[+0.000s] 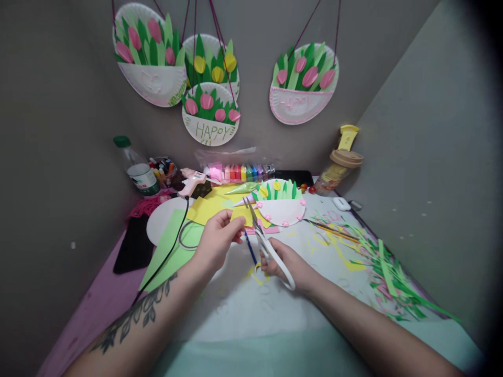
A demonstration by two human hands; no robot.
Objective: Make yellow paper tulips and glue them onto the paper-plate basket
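My left hand pinches a small piece of yellow paper between thumb and fingers. My right hand grips white-handled scissors, whose parted blades point up and away, close to the yellow piece. Whether the blades touch the paper, I cannot tell. Just beyond the scissors lies a paper-plate basket with green paper leaves, yellow tulips and pink blobs along its edge. Yellow sheets lie behind my left hand. A dark blue pen-like stick rests on the white covering between my hands.
A pink glue gun with a black cord stands at the back left, near a bottle. Green sheets and a black phone-like slab lie left. Paper scraps heap at right, below a lidded cup. Finished plate baskets hang behind.
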